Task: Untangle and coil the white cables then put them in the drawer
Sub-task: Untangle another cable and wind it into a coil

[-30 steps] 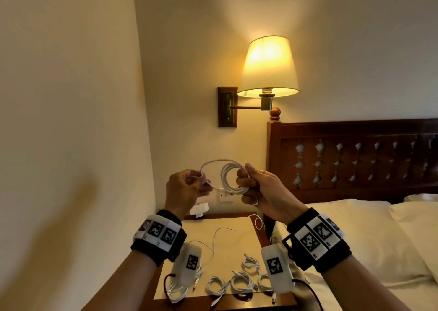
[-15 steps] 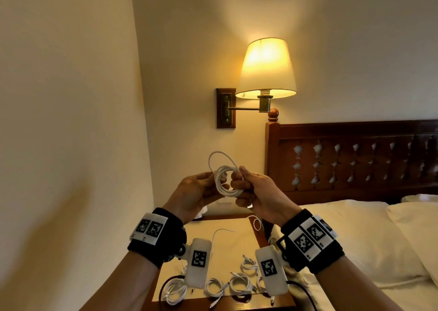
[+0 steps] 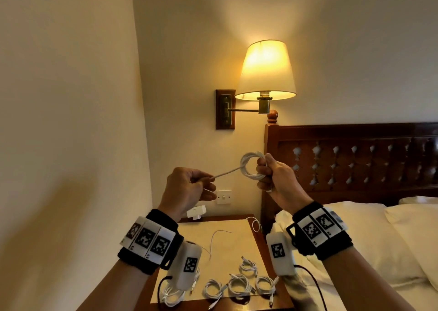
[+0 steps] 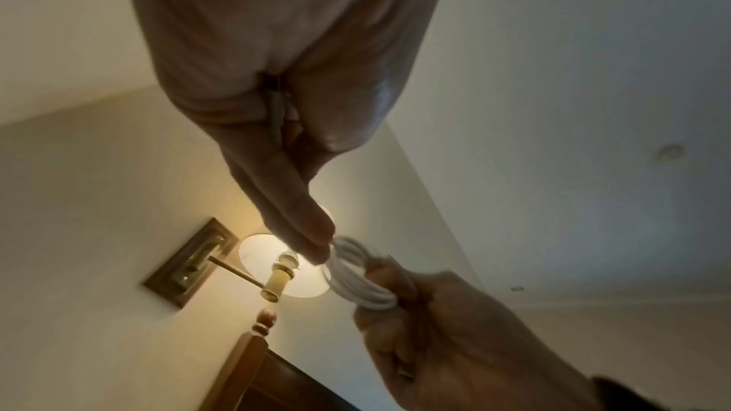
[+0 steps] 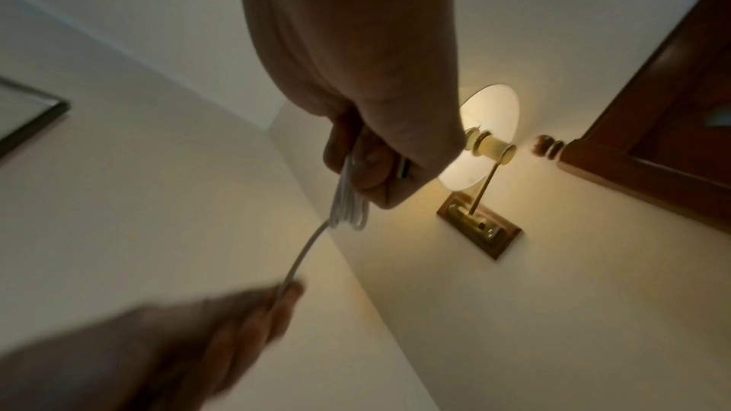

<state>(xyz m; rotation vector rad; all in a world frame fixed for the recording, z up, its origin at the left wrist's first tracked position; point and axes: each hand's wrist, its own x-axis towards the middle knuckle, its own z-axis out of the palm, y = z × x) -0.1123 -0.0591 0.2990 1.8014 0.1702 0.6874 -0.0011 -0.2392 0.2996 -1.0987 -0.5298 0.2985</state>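
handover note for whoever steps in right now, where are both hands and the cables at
Right hand grips the white cable coil, held up in the air above the nightstand.
Left hand pinches the free tail of that cable, stretched out from the coil.
Done: several coiled cables lie along the nightstand's front edge.
Left: wind in the tail, deal with the loose cable lying uncoiled on the nightstand, then move every coil to the drawer, which is not in view.
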